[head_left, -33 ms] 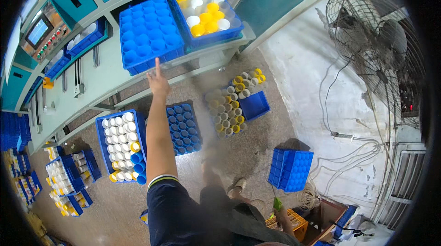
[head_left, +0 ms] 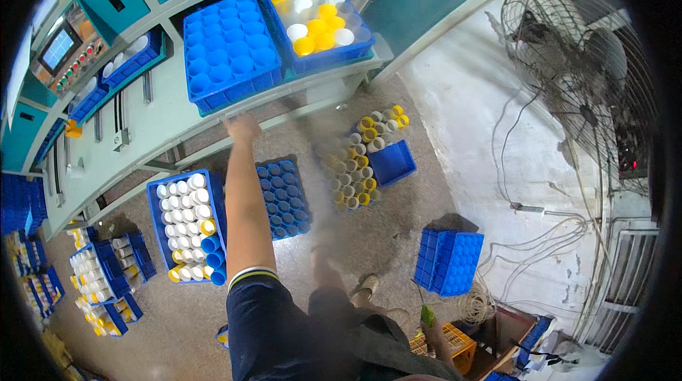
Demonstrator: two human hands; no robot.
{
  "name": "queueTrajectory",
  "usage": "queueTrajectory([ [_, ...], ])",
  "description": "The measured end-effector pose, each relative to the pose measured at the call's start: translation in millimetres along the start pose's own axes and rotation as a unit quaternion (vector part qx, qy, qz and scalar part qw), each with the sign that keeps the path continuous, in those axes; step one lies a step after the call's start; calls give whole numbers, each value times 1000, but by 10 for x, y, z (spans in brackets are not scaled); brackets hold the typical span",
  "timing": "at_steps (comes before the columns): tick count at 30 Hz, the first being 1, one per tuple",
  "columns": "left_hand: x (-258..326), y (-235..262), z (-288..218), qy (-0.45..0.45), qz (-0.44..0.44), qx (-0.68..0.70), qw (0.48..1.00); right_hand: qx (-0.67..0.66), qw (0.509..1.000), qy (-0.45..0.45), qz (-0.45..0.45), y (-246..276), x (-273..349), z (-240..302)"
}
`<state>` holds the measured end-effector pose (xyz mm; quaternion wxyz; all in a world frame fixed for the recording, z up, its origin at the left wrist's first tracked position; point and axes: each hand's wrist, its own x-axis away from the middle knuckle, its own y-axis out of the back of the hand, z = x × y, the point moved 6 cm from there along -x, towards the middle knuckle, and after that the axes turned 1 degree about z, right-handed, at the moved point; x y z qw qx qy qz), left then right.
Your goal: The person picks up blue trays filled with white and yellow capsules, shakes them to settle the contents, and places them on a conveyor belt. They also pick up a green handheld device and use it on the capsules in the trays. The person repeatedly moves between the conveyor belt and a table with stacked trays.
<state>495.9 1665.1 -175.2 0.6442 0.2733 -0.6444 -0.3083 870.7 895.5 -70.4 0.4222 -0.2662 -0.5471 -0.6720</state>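
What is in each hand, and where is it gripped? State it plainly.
The left hand holds nothing; it reaches toward the front edge of the empty blue tray. The right hand is out of view.

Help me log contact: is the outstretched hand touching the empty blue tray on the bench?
Cannot tell. In the head view the left hand reaches just below the empty blue tray, but blur hides any gap or contact.

Left arm out straight, right hand low.
Your left hand [head_left: 242, 127] is stretched far forward, arm fully extended, fingers curled and blurred, dark sleeve at the upper arm. Your right hand [head_left: 435, 331] hangs by your hip, grip unclear.
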Motion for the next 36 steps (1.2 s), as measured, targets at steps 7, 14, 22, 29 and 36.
queueTrajectory([
  [7, 835, -358, -293, -183, -375, 154, 896, 9, 1000, 21, -6, -454, 126, -443],
  [14, 2733, -4858, 908, -257, 97, 178, 945, 41, 998, 49, 13, -1147, 166, -997],
  [22, 6030, -7405, 4323, 240, 233, 376, 864, 125, 981, 131, 73, -2380, 189, -549],
  [29, 6050, -7121, 4431, 213, 25, 687, 694, 145, 927, 298, 176, -3285, 838, 1719],
  [36, 4879, -7072, 5797, 81, 35, 275, 957, 129, 832, 519, 147, -4806, 2168, 5140],
])
